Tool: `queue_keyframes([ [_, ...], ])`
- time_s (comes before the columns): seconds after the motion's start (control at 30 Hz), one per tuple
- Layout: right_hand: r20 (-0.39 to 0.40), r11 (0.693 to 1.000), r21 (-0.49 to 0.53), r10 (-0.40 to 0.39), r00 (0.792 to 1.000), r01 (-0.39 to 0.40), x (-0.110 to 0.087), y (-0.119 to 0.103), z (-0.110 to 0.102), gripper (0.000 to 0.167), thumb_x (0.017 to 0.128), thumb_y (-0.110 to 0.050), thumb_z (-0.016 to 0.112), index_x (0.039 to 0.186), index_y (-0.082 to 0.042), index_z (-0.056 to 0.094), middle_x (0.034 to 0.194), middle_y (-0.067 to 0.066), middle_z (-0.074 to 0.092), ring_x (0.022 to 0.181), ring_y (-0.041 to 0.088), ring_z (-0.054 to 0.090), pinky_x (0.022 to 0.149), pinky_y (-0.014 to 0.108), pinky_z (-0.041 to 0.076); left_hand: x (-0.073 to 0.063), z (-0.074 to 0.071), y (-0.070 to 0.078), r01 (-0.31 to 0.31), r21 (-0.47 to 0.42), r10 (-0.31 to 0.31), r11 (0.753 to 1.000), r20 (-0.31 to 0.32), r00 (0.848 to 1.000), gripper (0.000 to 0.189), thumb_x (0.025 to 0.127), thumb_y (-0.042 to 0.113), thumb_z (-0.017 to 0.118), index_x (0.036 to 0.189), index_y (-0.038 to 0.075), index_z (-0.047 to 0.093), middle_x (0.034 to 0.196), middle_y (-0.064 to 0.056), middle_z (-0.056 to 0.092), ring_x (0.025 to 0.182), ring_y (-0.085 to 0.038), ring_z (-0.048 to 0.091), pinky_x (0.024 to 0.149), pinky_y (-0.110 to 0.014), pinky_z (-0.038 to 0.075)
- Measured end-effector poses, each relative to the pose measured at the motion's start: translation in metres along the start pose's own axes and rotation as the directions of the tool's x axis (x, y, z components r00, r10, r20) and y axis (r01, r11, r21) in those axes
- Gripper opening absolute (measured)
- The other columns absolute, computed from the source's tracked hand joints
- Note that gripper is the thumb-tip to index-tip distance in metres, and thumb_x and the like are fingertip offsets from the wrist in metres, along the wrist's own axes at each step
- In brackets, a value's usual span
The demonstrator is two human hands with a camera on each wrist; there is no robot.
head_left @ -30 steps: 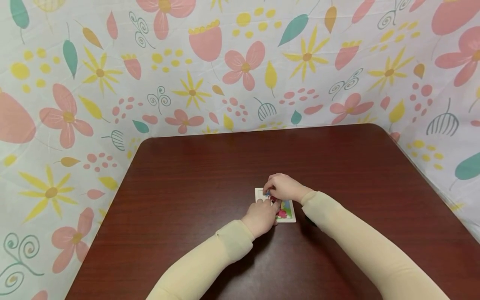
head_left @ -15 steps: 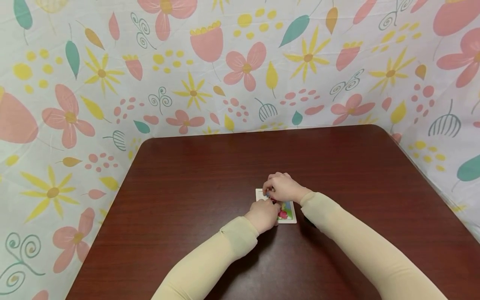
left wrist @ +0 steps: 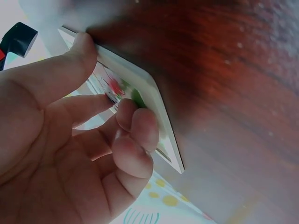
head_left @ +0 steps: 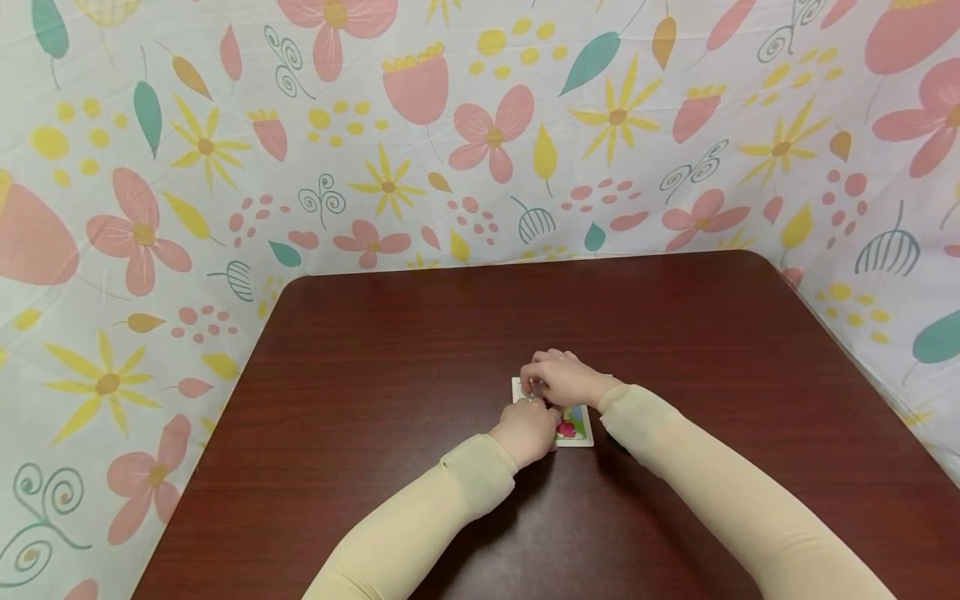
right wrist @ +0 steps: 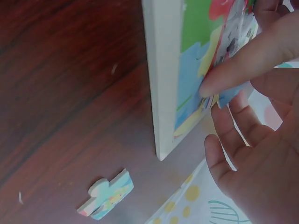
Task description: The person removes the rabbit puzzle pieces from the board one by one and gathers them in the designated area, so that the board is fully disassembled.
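Observation:
A small jigsaw puzzle board [head_left: 576, 427] with a white frame [right wrist: 163, 79] and a colourful picture lies on the table. My left hand [head_left: 525, 429] is at its near left part, thumb against the frame's outer edge and index finger on the picture; the other fingers [left wrist: 133, 156] curl in. Over the board's far side, my right hand [head_left: 564, 379] pinches a partly blue puzzle piece [right wrist: 229, 94] between thumb and fingers, close to the picture's surface. The hands cover much of the picture, so how that piece sits is hidden. A loose puzzle piece [right wrist: 110, 196] rests on the table beside the board.
The dark red-brown table [head_left: 390, 350] extends around the board on all sides. Flower-patterned cloth [head_left: 480, 125] stands behind its far edge and along the sides. A black object [left wrist: 21, 39] shows at the edge of the left wrist view.
My left hand has shifted slightly right and its extended index finger has drawn in. The right hand has moved slightly left over the board.

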State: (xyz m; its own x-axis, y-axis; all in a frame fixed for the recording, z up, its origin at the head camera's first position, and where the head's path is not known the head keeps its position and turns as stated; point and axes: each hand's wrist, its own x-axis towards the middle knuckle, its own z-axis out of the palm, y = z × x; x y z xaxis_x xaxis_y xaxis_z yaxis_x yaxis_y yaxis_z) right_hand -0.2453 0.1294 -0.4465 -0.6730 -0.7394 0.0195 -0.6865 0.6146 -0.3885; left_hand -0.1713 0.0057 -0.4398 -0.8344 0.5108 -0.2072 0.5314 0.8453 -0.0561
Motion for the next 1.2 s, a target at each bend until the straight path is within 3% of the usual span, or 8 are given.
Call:
queue_keyframes([
  [0.13, -0.017, 0.999, 0.037, -0.006, 1.0, 0.007, -0.001, 0.002, 0.0, 0.019, 0.089, -0.003, 0.061, 0.082, -0.021, 0.061, 0.083, -0.002, 0.055, 0.075, 0.016, 0.047, 0.068, 0.037, 0.035, 0.0, 0.001, 0.0, 0.009, 0.004, -0.009, 1.0, -0.003, 1.0, 0.048, 0.084, 0.041, 0.068, 0.128, 0.026, 0.057, 0.106, -0.004, 0.066, 0.079, -0.022, 0.061, 0.056, -0.033, 0.052],
  [0.37, -0.016, 0.983, 0.165, 0.085, 0.996, -0.081, 0.001, 0.012, 0.003, 0.029, 0.084, 0.014, 0.053, 0.087, -0.01, 0.069, 0.087, 0.003, 0.065, 0.08, 0.018, 0.058, 0.074, 0.035, 0.049, -0.001, 0.003, 0.002, 0.005, 0.03, -0.004, 1.0, -0.052, 0.999, 0.055, 0.081, 0.043, 0.072, 0.13, 0.025, 0.055, 0.102, -0.004, 0.068, 0.076, -0.022, 0.063, 0.054, -0.033, 0.053],
  [0.57, -0.041, 0.969, 0.212, 0.141, 0.989, -0.129, 0.0, 0.02, 0.003, 0.019, 0.086, 0.005, 0.061, 0.08, -0.011, 0.07, 0.081, -0.001, 0.068, 0.073, 0.013, 0.055, 0.07, 0.031, 0.047, -0.002, 0.002, 0.003, 0.023, 0.021, -0.022, 1.0, -0.058, 0.998, 0.062, 0.079, 0.043, 0.073, 0.134, 0.027, 0.051, 0.102, -0.003, 0.068, 0.077, -0.02, 0.062, 0.056, -0.033, 0.052],
  [0.8, -0.083, 0.931, 0.32, 0.212, 0.974, -0.176, -0.003, 0.027, -0.002, 0.011, 0.088, 0.0, 0.063, 0.089, -0.008, 0.07, 0.084, 0.0, 0.069, 0.076, 0.012, 0.059, 0.074, 0.034, 0.049, 0.0, 0.0, 0.003, 0.029, -0.008, -0.03, 1.0, -0.006, 1.0, 0.065, 0.082, 0.042, 0.071, 0.14, 0.027, 0.046, 0.107, -0.002, 0.068, 0.082, -0.021, 0.061, 0.061, -0.033, 0.051],
  [1.07, -0.054, 0.924, 0.299, 0.267, 0.962, -0.239, -0.008, 0.032, -0.012, 0.009, 0.088, -0.004, 0.064, 0.09, -0.008, 0.072, 0.087, 0.0, 0.071, 0.08, 0.013, 0.061, 0.074, 0.034, 0.05, 0.0, 0.0, 0.003, 0.045, -0.009, -0.045, 0.999, 0.012, 0.999, 0.068, 0.081, 0.042, 0.071, 0.142, 0.028, 0.043, 0.107, -0.003, 0.067, 0.085, -0.021, 0.061, 0.062, -0.033, 0.05],
  [1.2, -0.052, 0.932, 0.279, 0.256, 0.965, -0.232, -0.014, 0.037, -0.015, 0.009, 0.088, -0.004, 0.064, 0.089, -0.007, 0.072, 0.086, 0.001, 0.071, 0.077, 0.013, 0.06, 0.072, 0.032, 0.049, 0.001, 0.0, 0.003, 0.05, -0.011, -0.05, 0.999, 0.018, 0.999, 0.069, 0.082, 0.042, 0.071, 0.143, 0.028, 0.043, 0.108, -0.003, 0.067, 0.086, -0.021, 0.06, 0.064, -0.033, 0.05],
])
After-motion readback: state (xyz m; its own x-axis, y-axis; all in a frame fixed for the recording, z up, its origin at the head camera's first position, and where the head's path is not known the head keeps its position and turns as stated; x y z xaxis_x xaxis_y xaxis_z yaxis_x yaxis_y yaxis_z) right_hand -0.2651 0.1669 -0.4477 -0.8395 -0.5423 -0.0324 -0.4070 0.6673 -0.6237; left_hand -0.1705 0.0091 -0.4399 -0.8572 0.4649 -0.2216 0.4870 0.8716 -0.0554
